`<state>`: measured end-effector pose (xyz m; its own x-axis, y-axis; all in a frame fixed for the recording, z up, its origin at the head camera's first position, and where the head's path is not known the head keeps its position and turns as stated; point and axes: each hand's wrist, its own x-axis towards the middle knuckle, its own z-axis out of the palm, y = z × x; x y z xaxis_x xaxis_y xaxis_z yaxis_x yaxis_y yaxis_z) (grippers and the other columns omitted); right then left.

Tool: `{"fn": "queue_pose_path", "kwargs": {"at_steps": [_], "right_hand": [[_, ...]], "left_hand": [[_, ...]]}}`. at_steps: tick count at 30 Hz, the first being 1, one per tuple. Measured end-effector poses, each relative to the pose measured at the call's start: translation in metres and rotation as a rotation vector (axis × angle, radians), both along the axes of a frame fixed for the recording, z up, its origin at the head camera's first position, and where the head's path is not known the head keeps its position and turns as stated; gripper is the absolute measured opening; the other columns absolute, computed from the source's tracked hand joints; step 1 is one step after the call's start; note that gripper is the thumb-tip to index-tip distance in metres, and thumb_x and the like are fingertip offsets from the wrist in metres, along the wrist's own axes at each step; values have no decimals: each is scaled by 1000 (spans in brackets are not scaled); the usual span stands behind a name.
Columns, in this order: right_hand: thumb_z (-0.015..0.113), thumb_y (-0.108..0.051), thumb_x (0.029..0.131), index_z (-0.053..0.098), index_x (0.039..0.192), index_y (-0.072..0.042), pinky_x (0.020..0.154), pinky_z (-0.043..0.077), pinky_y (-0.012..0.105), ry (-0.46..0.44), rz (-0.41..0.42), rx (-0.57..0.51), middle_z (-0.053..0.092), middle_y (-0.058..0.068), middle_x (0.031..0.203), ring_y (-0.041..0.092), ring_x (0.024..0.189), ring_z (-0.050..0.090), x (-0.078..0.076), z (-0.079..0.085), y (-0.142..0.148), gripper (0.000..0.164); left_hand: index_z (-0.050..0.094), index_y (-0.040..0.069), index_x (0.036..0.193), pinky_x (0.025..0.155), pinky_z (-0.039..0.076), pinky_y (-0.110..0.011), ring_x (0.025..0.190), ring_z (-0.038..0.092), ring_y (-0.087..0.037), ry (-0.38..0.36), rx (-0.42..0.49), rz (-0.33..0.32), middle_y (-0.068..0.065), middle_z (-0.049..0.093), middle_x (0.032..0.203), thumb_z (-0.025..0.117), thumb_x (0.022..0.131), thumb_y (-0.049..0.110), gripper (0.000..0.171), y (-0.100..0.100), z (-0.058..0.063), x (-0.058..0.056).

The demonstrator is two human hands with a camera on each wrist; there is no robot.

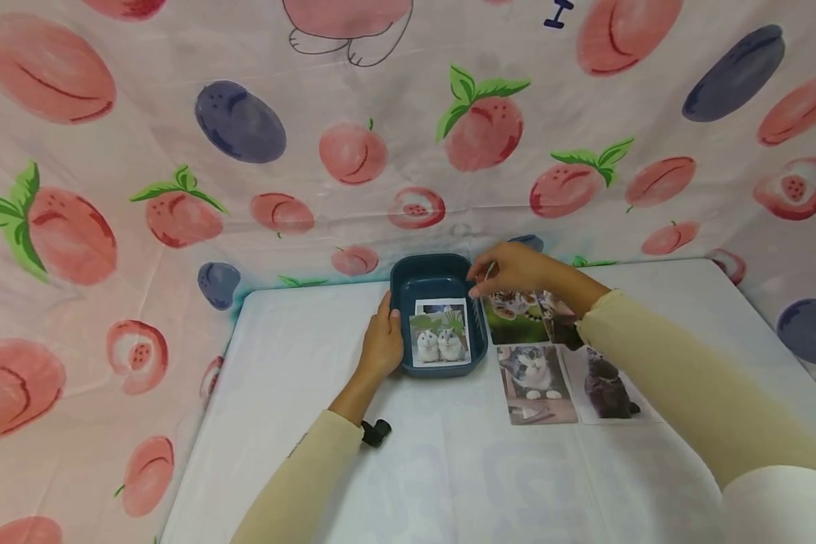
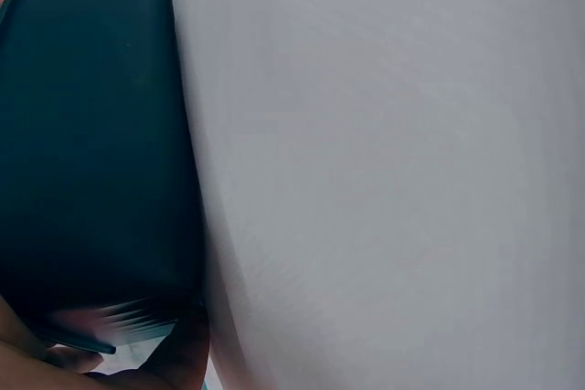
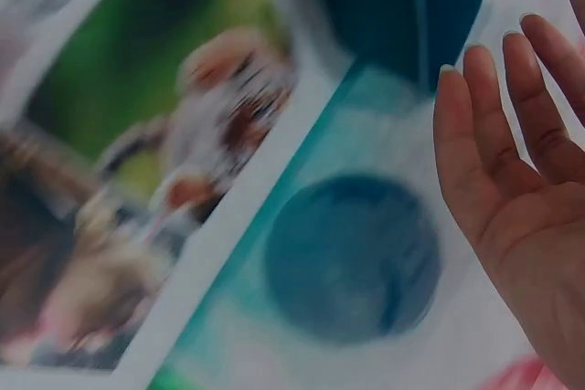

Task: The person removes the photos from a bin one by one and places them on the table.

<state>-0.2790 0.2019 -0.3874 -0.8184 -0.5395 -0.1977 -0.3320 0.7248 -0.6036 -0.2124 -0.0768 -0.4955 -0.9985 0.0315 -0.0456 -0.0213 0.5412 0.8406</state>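
Note:
A dark teal plastic basket (image 1: 438, 372) stands at the table's back edge. Inside it lies a photo of two white furry animals (image 1: 439, 340), overlapping another picture (image 1: 442, 305). My left hand (image 1: 382, 338) grips the basket's left side, thumb at the rim. In the left wrist view, fingers (image 2: 174, 353) curl by its slotted wall. By the back right rim is my right hand (image 1: 513, 268), fingers loosely bent; the right wrist view shows nothing in its palm. Below that hand lie a tiger cub photo (image 1: 517, 321) and another photo (image 1: 559, 321), partly hidden by the arm.
Nearer the front lie a grey-and-white cat photo (image 1: 533, 381) and a dark cat photo (image 1: 608, 389), close together on the white table (image 1: 299, 355). A fruit-patterned cloth (image 1: 353, 83) hangs right behind the basket. A small black device (image 1: 377, 433) sits at the left wrist.

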Motion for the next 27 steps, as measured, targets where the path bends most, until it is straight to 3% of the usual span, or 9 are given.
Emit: {"fn": "queue_pose_path", "kwargs": {"at_steps": [5,11,21,27], "right_hand": [[79,-41,90,74,120,-16,92,56,42,-5,74,7,73,4,111,22,106,69,-16,-1,-42,39],[81,-35,89,74,122,-10,96,55,42,-47,121,65,75,6,113,21,105,69,-27,-11,-76,42],[79,-35,90,76,119,-13,92,57,38,-146,55,205,75,4,116,19,101,68,-33,-44,-103,36],[81,-38,88,79,111,-17,83,57,35,-166,4,257,76,1,110,18,94,68,-30,-50,-109,31]], "left_hand": [[22,10,163,124,28,-54,150,36,-38,7,12,-6,-24,40,159,31,114,27,53,-1,-1,1],[22,10,163,123,29,-54,148,39,-38,24,19,-22,-26,42,157,31,114,26,53,-2,-3,1],[22,8,163,122,31,-54,147,40,-39,39,21,-34,-27,43,155,32,114,24,53,-3,-2,0],[23,5,162,122,31,-54,148,39,-39,66,27,-44,-27,43,155,32,113,22,53,-4,-2,-1]]}}
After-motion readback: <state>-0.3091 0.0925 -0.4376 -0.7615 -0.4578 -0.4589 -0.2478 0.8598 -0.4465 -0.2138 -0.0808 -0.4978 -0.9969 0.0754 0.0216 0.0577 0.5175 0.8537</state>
